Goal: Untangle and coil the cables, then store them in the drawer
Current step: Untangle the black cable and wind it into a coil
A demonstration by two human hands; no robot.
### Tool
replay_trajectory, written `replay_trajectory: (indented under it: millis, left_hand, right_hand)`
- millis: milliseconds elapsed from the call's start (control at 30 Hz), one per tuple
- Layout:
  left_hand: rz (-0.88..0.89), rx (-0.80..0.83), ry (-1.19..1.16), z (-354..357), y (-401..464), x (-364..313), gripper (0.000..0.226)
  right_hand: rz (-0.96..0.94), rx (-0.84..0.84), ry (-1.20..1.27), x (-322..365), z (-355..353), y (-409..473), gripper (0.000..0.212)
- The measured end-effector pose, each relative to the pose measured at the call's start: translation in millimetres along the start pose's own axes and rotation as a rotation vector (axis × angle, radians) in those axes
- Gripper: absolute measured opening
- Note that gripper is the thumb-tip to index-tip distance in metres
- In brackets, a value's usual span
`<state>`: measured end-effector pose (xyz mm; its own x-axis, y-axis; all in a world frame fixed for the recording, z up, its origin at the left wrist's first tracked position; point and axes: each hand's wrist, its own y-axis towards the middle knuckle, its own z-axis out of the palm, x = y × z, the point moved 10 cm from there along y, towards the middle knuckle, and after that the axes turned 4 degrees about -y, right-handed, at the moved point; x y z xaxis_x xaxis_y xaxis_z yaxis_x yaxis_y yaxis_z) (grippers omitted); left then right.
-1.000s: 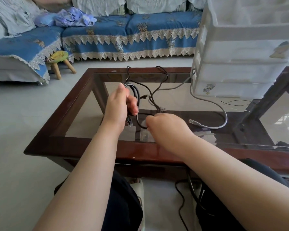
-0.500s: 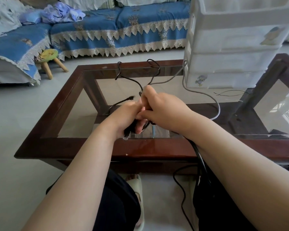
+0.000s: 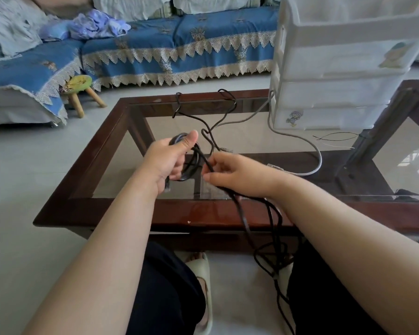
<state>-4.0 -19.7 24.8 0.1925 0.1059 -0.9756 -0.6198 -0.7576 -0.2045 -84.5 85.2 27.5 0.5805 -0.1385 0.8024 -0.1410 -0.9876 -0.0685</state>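
Both forearms are bare from elbow to wrist, with no sleeve reaching into view. The left hand [image 3: 166, 159] and the right hand [image 3: 237, 176] carry no ring, watch or band that can be seen, and the nails look short and unpainted. The legs are covered in black trousers [image 3: 165, 286], plain and without visible marking. Between the knees a foot wears an open-toed cream slipper [image 3: 202, 293] with a broad strap and a thick rounded sole; the toes show at its front.
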Motion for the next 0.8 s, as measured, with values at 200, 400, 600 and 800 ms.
replay_trajectory:
  millis: [200,400,600,800]
  left_hand:
    - [0.068,-0.418,-0.365,-99.4,-6.8,-9.5,0.043]
    - [0.0,-0.231,-0.26,-77.2,-11.1,-4.4,0.061]
    - [-0.029,-0.128,-0.144,-35.7,-19.6,-3.1,0.053]
    - [-0.061,0.003,0.064,-13.1,-21.7,6.3,0.051]
  right_hand:
    - [0.159,0.377,-0.467,-38.0,80.4,-38.0,0.041]
    - [0.151,-0.142,-0.408,-18.6,30.9,-31.5,0.043]
    - [0.016,-0.473,0.616,2.5,-25.4,-35.7,0.018]
    - [-0.045,-0.879,0.073,25.2,-98.4,-50.4,0.043]
